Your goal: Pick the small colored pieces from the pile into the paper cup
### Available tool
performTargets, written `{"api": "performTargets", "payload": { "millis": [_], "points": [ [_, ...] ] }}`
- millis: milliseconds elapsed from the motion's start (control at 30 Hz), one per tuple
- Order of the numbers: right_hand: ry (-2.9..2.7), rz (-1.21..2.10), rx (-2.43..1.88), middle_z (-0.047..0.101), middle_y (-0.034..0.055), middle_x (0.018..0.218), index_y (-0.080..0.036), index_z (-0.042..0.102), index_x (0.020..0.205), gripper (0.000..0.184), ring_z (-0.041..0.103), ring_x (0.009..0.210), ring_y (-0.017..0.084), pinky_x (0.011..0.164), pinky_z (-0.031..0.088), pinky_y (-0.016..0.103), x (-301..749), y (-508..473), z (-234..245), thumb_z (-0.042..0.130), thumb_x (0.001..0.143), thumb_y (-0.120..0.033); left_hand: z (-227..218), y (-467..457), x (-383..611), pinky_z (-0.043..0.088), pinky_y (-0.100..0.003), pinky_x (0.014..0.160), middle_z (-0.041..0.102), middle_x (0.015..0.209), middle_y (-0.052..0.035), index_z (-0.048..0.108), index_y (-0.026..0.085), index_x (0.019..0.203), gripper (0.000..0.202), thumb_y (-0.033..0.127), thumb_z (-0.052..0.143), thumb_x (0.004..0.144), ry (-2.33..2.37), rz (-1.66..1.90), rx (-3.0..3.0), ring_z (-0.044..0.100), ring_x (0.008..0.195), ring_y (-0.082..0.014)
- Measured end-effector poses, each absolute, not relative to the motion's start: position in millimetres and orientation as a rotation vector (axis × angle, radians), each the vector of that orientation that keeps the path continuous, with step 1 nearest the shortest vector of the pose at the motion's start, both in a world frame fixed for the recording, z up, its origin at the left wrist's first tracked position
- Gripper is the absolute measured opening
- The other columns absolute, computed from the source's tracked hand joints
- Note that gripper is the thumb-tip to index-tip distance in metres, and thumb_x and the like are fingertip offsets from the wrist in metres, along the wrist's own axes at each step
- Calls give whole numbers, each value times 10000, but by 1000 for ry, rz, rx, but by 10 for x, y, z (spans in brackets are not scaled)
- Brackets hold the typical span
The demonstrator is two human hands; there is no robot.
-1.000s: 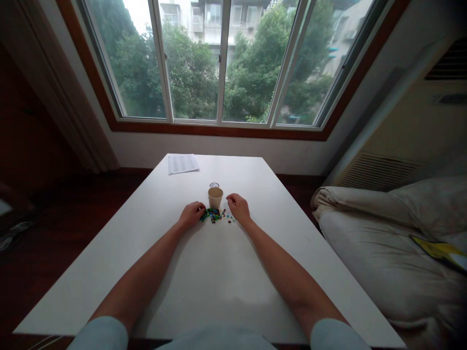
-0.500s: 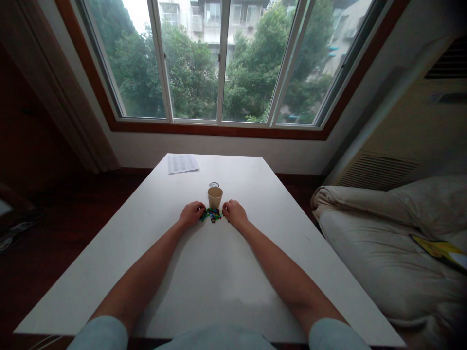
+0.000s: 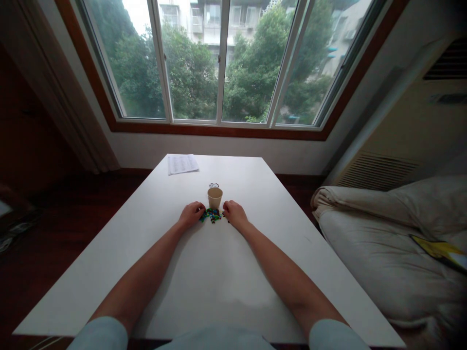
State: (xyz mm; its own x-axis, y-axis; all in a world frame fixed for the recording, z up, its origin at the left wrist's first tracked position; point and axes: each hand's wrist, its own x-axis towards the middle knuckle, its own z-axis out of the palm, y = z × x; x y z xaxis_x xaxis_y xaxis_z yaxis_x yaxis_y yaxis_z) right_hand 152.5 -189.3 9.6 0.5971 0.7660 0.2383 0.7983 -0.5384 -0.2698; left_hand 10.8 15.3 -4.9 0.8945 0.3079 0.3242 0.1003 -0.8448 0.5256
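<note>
Short sleeves, apparently pale blue

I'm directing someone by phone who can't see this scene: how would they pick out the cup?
Below the window is a white table; find the left hand and right hand there. The cup stands upright between and slightly beyond them, behind a scatter of small coloured pieces. It is tan and open-topped, plainly bigger than any of those pieces or the round item behind it.

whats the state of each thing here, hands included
paper cup: upright, open-topped
small coloured pieces: loose, heaped before the cup
left hand: fingers curled, grip unclear
right hand: fingers curled, grip unclear
papers: lying flat
curtain: drawn aside
ring-shaped thing: behind cup, too small to tell
</note>
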Motion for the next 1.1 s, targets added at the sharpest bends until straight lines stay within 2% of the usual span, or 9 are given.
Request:
{"api": "performTargets", "payload": {
  "millis": [333, 500, 800, 1100],
  "points": [
    [-1312, -126, -2491, 611, 63, 1049, -218, 661, 1069, 209, 553, 975, 169, 795, 376, 241, 1468, -1913, 152, 517, 930, -161, -38, 143, 100, 441, -255, 739, 688, 901, -27, 725, 225, 887, 184, 289, 553, 888, 291, 557, 2560, 594, 812, -157],
    [-1348, -139, -2491, 608, 76, 1017, -204, 673, 1022, 201, 539, 978, 180, 796, 376, 251, 1455, -1915, 166, 486, 957, -167, -30, 139, 102, 440, -260, 736, 691, 900, -29, 729, 223, 882, 182, 282, 557, 880, 298, 567, 2550, 595, 810, -160],
    [-1306, -201, -2492, 607, 76, 1015, -205, 670, 972, 129, 512, 1013, 199, 796, 387, 258, 1440, -1912, 150, 549, 935, -230, -54, 142, 109, 445, -258, 754, 693, 915, -30, 730, 223, 887, 183, 292, 560, 879, 324, 547, 2538, 597, 825, -158],
    [-1297, -236, -2495, 617, 82, 963, -184, 693, 911, 188, 529, 969, 191, 819, 392, 262, 1466, -1885, 132, 525, 957, -254, -47, 157, 104, 441, -262, 750, 691, 912, -30, 728, 223, 897, 191, 286, 547, 885, 295, 545, 2550, 595, 829, -161]
  ]
}}
